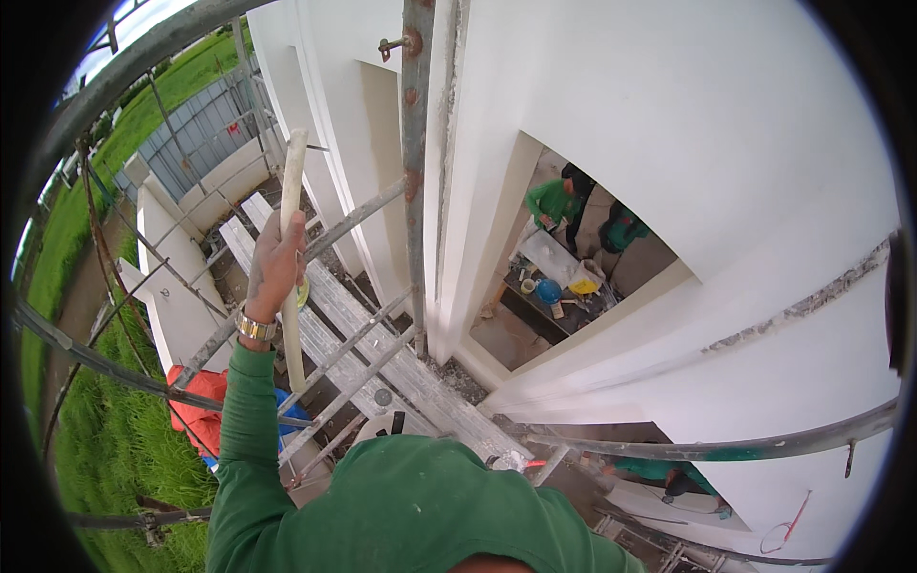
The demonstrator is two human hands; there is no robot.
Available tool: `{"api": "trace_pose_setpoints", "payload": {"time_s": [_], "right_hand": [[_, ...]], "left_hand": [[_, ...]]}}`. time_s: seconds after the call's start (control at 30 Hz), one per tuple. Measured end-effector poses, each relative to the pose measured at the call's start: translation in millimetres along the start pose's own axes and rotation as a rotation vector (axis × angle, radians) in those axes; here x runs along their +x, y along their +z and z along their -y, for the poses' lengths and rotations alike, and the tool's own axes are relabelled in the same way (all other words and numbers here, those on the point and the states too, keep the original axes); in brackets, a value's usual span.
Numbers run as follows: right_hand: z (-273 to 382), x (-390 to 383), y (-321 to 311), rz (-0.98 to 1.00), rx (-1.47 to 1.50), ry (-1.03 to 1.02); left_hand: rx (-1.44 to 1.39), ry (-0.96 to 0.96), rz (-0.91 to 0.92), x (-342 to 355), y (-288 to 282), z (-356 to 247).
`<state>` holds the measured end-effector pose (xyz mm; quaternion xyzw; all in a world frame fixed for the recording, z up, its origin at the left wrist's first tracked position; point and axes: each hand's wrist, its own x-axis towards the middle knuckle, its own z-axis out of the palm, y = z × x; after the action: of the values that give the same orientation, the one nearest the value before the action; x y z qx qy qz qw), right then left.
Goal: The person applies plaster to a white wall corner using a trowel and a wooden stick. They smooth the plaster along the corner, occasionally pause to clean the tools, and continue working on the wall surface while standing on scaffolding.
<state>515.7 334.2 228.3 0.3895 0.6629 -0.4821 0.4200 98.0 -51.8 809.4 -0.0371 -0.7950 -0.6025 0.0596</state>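
Note:
My left hand (274, 272) is raised on the left, its fingers closed round a long, pale, slightly curved pole (294, 177). The pole stands nearly upright and sticks out above and below my fist; its exact kind I cannot make out. A metal watch (255, 328) is on that wrist, below it a green sleeve (250, 401). Close to the hand, a grey scaffold brace (355, 218) slants up to a vertical scaffold post (414, 153). My right hand is out of sight; my green shirt (411, 501) fills the bottom middle.
Metal scaffold planks (382, 368) lie below. White walls (611, 86) rise on the right. Through a window opening, co-workers in green (552, 201) stand by a cluttered table with a blue round thing (548, 290). Red cloth (199, 406) hangs at left, over grass (115, 420).

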Motion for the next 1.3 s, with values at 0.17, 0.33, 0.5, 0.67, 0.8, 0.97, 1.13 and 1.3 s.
{"api": "trace_pose_setpoints", "payload": {"time_s": [0.17, 0.33, 0.5, 0.67, 0.8, 0.97, 1.13, 1.3], "right_hand": [[12.6, -3.6, -9.9, -0.021, 0.045, 0.049], [26.7, 9.2, -5.1, -0.004, 0.12, 0.159], [56.8, 26.3, 3.1, -0.082, 0.419, 0.243], [173.4, -41.3, 6.8, -0.28, 0.761, -0.042], [312.2, -129.8, -30.5, -0.409, 0.722, -0.293], [450.6, -230.0, -85.6, -0.434, 0.785, -0.8], [559.3, -297.7, -133.5, -0.551, 0.584, -1.289], [646.4, -383.6, -160.9, -0.845, 0.287, -1.62]], "left_hand": [[0.06, -0.019, 0.033, 120.2, -33.2, -48.7], [0.266, 0.073, 0.214, 215.6, -5.8, -56.2], [0.178, 0.348, 0.366, 265.3, 41.0, -66.5], [0.233, 0.583, 0.354, 305.3, 78.8, -79.4], [0.339, 0.844, 0.354, 346.3, 85.4, -79.9], [0.227, 0.762, 0.453, 358.1, 101.6, -85.2], [0.167, 0.733, 0.475, 369.7, 98.5, -80.8], [0.246, 1.064, 0.403, 379.5, 106.0, -77.3]]}}
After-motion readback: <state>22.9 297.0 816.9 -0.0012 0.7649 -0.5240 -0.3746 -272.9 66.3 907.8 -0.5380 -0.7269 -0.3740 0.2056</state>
